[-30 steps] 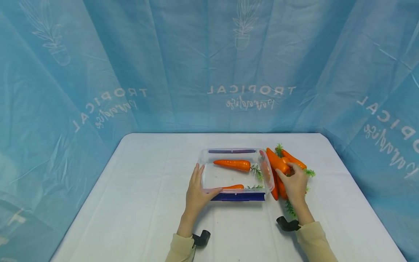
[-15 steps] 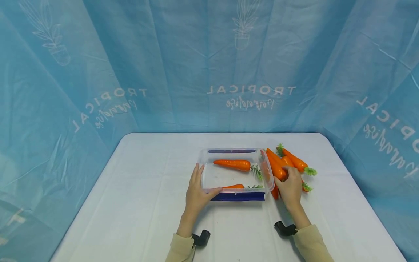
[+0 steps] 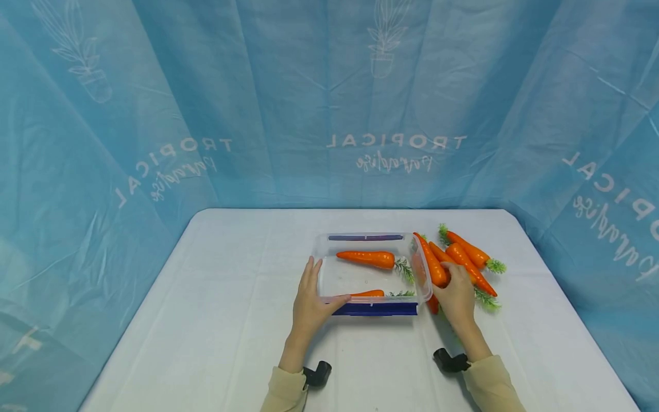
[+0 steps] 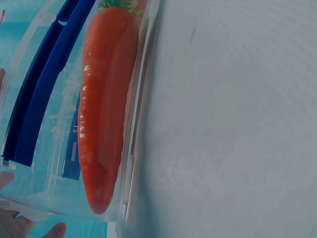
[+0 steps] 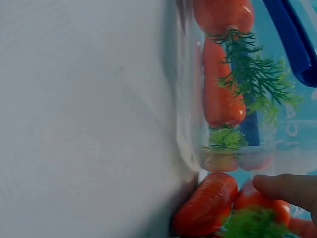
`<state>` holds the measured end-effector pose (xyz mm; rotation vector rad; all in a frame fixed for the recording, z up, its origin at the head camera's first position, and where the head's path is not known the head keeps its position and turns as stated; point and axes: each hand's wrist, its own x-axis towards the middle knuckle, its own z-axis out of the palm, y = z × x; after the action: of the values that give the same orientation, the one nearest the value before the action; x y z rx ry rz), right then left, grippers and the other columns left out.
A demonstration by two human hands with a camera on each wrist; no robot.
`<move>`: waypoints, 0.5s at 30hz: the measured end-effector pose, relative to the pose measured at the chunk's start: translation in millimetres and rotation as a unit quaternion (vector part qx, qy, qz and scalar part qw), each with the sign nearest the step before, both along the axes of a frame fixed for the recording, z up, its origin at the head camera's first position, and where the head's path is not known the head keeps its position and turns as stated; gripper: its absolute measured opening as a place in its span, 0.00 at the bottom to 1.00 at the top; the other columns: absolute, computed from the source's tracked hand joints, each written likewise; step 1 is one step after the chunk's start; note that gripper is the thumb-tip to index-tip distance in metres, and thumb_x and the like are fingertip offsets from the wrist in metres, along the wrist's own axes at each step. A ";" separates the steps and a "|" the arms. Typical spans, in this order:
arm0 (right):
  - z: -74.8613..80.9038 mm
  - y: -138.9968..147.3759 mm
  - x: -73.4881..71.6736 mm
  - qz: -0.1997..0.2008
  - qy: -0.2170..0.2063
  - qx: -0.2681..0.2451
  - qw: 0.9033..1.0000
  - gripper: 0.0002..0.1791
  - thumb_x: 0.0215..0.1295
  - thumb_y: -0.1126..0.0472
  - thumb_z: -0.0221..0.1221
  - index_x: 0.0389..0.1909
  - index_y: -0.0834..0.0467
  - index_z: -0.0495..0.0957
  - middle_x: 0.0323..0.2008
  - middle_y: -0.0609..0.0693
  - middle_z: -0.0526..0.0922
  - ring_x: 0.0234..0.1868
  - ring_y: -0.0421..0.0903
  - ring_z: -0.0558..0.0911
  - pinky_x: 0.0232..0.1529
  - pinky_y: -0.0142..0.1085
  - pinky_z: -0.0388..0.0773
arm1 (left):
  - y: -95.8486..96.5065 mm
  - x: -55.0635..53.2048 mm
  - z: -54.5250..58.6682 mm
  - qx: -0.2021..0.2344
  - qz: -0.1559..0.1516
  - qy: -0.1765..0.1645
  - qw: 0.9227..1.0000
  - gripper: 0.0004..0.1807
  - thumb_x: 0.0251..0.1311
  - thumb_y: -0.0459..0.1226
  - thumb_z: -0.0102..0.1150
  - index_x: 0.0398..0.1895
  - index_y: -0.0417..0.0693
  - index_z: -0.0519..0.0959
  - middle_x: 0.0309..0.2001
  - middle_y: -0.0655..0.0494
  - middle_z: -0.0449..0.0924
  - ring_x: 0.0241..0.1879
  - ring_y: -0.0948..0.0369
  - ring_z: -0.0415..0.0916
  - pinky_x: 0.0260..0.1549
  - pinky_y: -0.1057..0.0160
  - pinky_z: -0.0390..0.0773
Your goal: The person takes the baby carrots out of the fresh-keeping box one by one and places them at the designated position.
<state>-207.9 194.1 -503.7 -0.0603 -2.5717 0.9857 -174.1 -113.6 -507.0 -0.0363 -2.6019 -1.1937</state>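
Note:
A clear plastic food container with blue clips holds two orange carrots: one in the middle, another along the front wall. My left hand rests at its front left corner, fingers straight along the left side and thumb on the front rim. Beside the container's right wall, my right hand pinches the thick end of a carrot. In the right wrist view the thumb touches that carrot above its green leaves. Part of its thick end lies hidden under my fingers.
Several more carrots lie in a loose pile right of the container, among them one carrot slanting across and one carrot behind it. Another carrot tip shows near the container's front right corner. A white cloth covers the table; blue curtains surround it.
My right hand has moved slightly down and left to a carrot's thick end. Carrots in the pile have shifted and spread to the right. The left hand and container have stayed put.

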 end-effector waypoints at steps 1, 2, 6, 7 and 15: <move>1.5 0.9 0.5 0.007 -0.007 0.002 1.000 0.29 0.51 0.62 0.69 0.53 0.69 0.73 0.47 0.66 0.75 0.48 0.62 0.74 0.53 0.57 0.73 | 0.2 0.1 0.1 0.000 0.000 0.000 1.000 0.56 0.39 0.59 0.72 0.72 0.53 0.57 0.76 0.50 0.49 0.73 0.48 0.52 0.67 0.39 0.61; 3.4 1.9 1.4 0.015 -0.014 0.007 1.000 0.29 0.51 0.62 0.69 0.54 0.69 0.73 0.48 0.67 0.75 0.49 0.62 0.73 0.55 0.58 0.72 | 0.3 0.0 -0.1 0.000 0.000 0.000 1.000 0.56 0.39 0.59 0.72 0.72 0.53 0.57 0.76 0.51 0.49 0.73 0.48 0.52 0.67 0.39 0.61; 13.0 6.9 5.5 0.044 -0.034 0.017 0.998 0.31 0.52 0.63 0.69 0.57 0.68 0.71 0.50 0.67 0.73 0.49 0.63 0.73 0.55 0.58 0.72 | 0.8 0.0 0.0 0.001 -0.003 -0.003 1.000 0.56 0.39 0.59 0.72 0.73 0.53 0.57 0.76 0.51 0.48 0.74 0.48 0.51 0.67 0.40 0.60; 15.5 8.4 6.3 0.050 -0.035 0.019 0.998 0.31 0.52 0.64 0.69 0.57 0.68 0.71 0.50 0.67 0.73 0.48 0.63 0.74 0.54 0.58 0.73 | 0.8 0.3 0.3 0.002 -0.002 -0.003 1.000 0.56 0.39 0.59 0.72 0.73 0.52 0.57 0.76 0.51 0.49 0.74 0.48 0.51 0.67 0.40 0.60; 40.2 8.2 8.5 0.046 0.007 -0.011 0.999 0.24 0.56 0.68 0.65 0.54 0.67 0.74 0.49 0.64 0.77 0.45 0.61 0.77 0.43 0.55 0.79 | 0.3 0.2 -1.1 0.002 -0.002 0.003 1.000 0.56 0.40 0.59 0.72 0.73 0.53 0.57 0.76 0.51 0.48 0.73 0.48 0.52 0.67 0.39 0.61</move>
<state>-199.5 202.4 -463.4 0.0607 -2.5705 1.0436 -174.0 -113.3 -508.1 -0.0433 -2.5946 -1.1978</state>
